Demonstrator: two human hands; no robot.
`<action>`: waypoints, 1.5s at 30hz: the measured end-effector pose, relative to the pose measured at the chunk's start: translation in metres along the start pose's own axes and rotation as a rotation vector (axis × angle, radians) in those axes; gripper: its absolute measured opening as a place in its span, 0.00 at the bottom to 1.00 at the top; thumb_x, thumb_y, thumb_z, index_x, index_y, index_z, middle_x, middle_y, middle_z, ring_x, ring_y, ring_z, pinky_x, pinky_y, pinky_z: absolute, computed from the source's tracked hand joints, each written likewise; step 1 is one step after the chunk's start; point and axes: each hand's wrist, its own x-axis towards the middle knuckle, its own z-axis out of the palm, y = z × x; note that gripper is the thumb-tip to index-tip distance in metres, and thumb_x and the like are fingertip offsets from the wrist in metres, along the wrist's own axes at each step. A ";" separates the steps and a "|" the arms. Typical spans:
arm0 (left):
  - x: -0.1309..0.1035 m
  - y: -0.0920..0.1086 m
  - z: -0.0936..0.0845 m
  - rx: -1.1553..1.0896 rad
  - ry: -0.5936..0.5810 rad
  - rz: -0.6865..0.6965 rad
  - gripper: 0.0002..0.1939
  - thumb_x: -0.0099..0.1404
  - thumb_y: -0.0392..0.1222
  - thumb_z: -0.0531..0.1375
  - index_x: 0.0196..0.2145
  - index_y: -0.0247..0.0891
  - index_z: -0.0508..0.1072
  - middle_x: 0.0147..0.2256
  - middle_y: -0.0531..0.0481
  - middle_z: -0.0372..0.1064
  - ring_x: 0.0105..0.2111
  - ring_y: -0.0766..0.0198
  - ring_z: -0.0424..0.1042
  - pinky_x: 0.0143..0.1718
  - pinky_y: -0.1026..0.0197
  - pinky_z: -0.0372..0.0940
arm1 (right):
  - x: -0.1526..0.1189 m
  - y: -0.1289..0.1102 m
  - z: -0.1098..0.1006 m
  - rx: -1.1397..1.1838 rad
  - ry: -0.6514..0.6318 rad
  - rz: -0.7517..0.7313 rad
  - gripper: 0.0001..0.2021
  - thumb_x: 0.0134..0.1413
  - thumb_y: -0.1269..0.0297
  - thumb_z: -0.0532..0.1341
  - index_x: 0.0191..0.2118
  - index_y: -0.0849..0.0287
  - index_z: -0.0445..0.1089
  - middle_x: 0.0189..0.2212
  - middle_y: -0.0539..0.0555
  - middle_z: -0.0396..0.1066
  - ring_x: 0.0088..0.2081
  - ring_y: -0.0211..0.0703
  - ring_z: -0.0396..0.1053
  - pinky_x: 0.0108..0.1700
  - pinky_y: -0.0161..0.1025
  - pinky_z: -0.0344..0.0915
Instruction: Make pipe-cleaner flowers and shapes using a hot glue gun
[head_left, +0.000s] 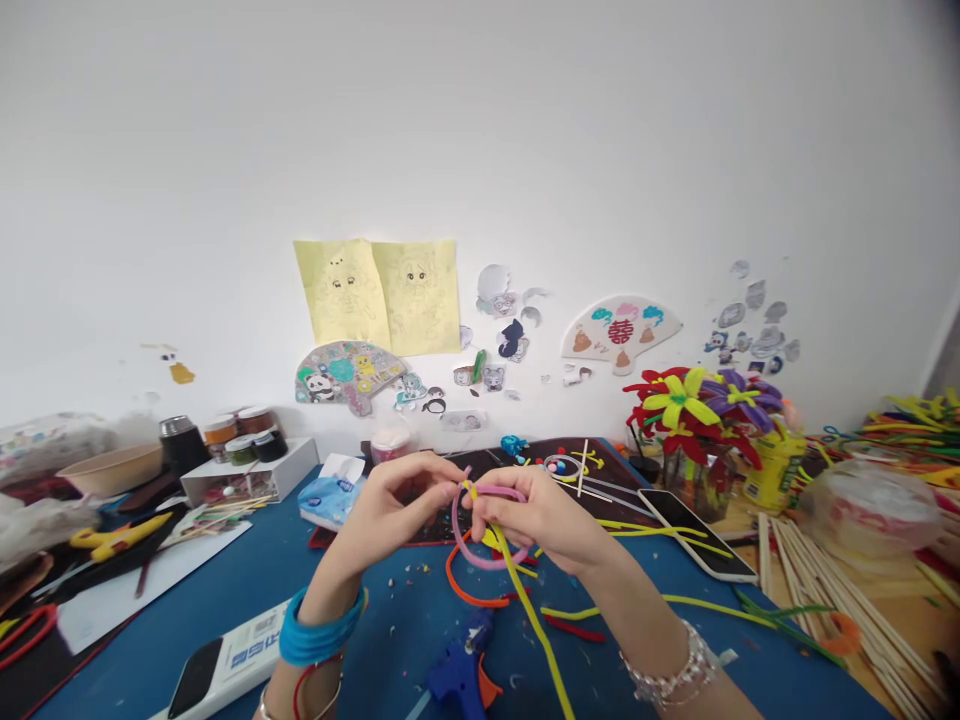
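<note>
A pink pipe cleaner [480, 562] is bent into a loop held between my two hands above the table. My left hand [405, 505] pinches it close to where its ends meet, a short tip sticking up. Around that joint winds a yellow pipe cleaner [534, 620], whose long tail hangs down toward me. My right hand [529, 510] is closed, thumb and fingers pinching the yellow strand beside the joint. Below the loop lie an orange pipe cleaner [457, 585] and a blue glue gun [459, 670].
A white phone [697, 535], loose yellow pipe cleaners [712, 602] and wooden sticks [832, 600] lie at right, with pipe-cleaner flowers [697, 410] behind. At left are a tissue pack [330, 500], a white box [244, 645], a paint rack [289, 468] and yellow-handled pliers [120, 537].
</note>
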 end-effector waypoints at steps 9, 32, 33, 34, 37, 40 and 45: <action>0.002 -0.004 0.005 0.226 -0.010 0.399 0.06 0.61 0.33 0.57 0.35 0.38 0.73 0.27 0.49 0.71 0.27 0.66 0.68 0.30 0.63 0.63 | 0.001 0.005 -0.007 0.330 -0.247 0.130 0.07 0.52 0.66 0.60 0.34 0.65 0.70 0.20 0.48 0.70 0.11 0.21 0.42 0.13 0.27 0.40; 0.000 0.000 0.029 0.408 0.099 0.018 0.09 0.65 0.40 0.49 0.29 0.37 0.64 0.20 0.57 0.55 0.19 0.72 0.52 0.21 0.66 0.47 | -0.005 0.008 0.004 -0.918 0.425 -0.452 0.09 0.58 0.67 0.53 0.38 0.56 0.72 0.33 0.54 0.74 0.33 0.42 0.70 0.35 0.37 0.63; 0.001 -0.001 0.030 0.311 0.110 -0.041 0.10 0.65 0.41 0.49 0.28 0.36 0.63 0.19 0.57 0.53 0.19 0.72 0.51 0.21 0.67 0.46 | -0.004 0.011 0.003 -0.993 0.436 -0.507 0.11 0.59 0.68 0.52 0.40 0.56 0.72 0.35 0.55 0.74 0.36 0.43 0.70 0.38 0.39 0.62; 0.003 -0.003 0.031 0.184 0.106 -0.108 0.10 0.64 0.42 0.50 0.27 0.37 0.62 0.18 0.58 0.50 0.18 0.72 0.49 0.20 0.67 0.45 | -0.003 0.014 0.001 -1.055 0.437 -0.549 0.12 0.59 0.69 0.52 0.41 0.56 0.72 0.36 0.56 0.74 0.37 0.44 0.70 0.40 0.39 0.62; 0.006 -0.007 0.031 -0.257 0.014 -0.293 0.11 0.63 0.43 0.50 0.24 0.38 0.58 0.16 0.62 0.39 0.15 0.74 0.39 0.16 0.68 0.39 | 0.000 0.022 -0.001 -1.123 0.422 -0.628 0.13 0.59 0.70 0.52 0.44 0.57 0.71 0.36 0.58 0.74 0.38 0.46 0.70 0.41 0.41 0.62; 0.007 -0.008 0.029 -0.349 -0.062 -0.299 0.12 0.65 0.46 0.49 0.27 0.38 0.59 0.15 0.63 0.37 0.14 0.74 0.36 0.15 0.69 0.39 | 0.000 0.018 -0.001 -0.935 0.458 -0.573 0.11 0.58 0.68 0.54 0.41 0.57 0.72 0.34 0.56 0.74 0.34 0.44 0.70 0.38 0.39 0.63; 0.003 -0.004 0.029 0.316 0.130 0.025 0.07 0.66 0.42 0.50 0.36 0.38 0.64 0.27 0.54 0.63 0.23 0.71 0.60 0.23 0.68 0.54 | -0.003 -0.004 -0.003 -0.352 0.318 -0.224 0.09 0.53 0.61 0.59 0.32 0.61 0.72 0.19 0.50 0.69 0.22 0.35 0.65 0.25 0.32 0.60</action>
